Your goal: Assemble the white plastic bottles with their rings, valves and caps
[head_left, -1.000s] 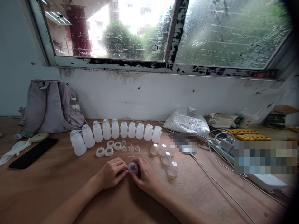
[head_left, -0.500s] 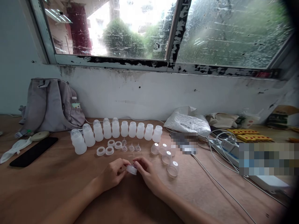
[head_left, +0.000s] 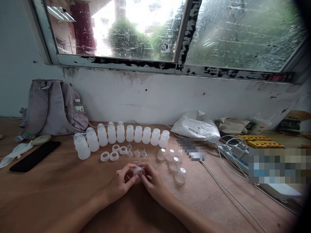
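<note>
Between the fingers of both hands is a whitish bottle collar ring (head_left: 138, 170), turned with its open underside partly toward me. My left hand (head_left: 124, 179) grips its left side, and my right hand (head_left: 150, 178) has the right side, thumb pressed at the opening. Whether a nipple sits in the ring is hidden. Just beyond lie several clear bottle nipples (head_left: 137, 153) and several loose collar rings (head_left: 114, 156). To the right stand several clear dome caps (head_left: 180, 175). A curved row of frosted baby bottles (head_left: 102, 136) runs behind, the left ones capped, the right ones without tops.
A grey backpack (head_left: 52, 108) leans on the wall at left, near a black phone-like slab (head_left: 36, 157) and a white cloth (head_left: 16, 154). At right are a silvery bag (head_left: 196, 127), a white power strip (head_left: 274, 189), cables and yellow blocks (head_left: 261, 142).
The collar ring has been tipped over, so its open underside now shows instead of its side. Both hands have shifted their fingers around it, the thumbs coming to its near edge.
</note>
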The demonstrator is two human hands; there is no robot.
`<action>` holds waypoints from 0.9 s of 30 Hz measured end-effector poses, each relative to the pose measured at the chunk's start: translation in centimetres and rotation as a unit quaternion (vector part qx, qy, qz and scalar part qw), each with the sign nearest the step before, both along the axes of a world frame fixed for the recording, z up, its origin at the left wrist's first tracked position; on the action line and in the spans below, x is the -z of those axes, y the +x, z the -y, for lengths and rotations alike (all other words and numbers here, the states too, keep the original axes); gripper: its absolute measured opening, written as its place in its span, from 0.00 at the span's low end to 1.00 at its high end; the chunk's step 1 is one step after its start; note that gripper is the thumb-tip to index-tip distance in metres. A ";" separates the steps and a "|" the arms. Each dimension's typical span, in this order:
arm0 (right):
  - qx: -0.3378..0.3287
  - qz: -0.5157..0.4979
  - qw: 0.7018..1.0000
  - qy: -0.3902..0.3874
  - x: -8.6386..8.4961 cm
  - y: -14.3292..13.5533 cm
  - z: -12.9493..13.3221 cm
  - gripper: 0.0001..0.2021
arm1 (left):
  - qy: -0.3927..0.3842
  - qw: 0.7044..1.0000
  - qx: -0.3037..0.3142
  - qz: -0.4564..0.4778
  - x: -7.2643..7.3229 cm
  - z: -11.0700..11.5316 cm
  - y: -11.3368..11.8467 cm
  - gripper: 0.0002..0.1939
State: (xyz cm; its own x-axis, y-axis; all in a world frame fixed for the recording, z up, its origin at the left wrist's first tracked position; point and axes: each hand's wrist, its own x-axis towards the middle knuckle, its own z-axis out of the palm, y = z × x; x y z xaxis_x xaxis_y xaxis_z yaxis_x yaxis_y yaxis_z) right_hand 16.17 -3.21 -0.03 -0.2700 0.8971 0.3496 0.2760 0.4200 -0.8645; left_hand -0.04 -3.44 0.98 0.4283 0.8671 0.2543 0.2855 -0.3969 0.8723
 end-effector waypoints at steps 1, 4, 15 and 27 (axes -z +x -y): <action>0.003 -0.002 1.000 -0.002 0.0 0.0 0.0 0.07 | 0.003 1.000 0.006 -0.002 -0.1 0.1 0.0 0.13; 0.016 0.000 1.000 -0.012 -0.1 0.1 -0.1 0.05 | 0.013 1.000 0.020 -0.010 -0.2 0.3 0.1 0.13; 0.028 0.008 0.999 -0.033 0.5 -0.2 -0.4 0.12 | 0.039 0.997 0.033 -0.052 -0.2 1.2 0.7 0.07; 0.036 0.049 0.998 0.011 1.0 0.1 -0.6 0.13 | 0.138 0.984 0.017 -0.115 0.8 0.8 0.6 0.11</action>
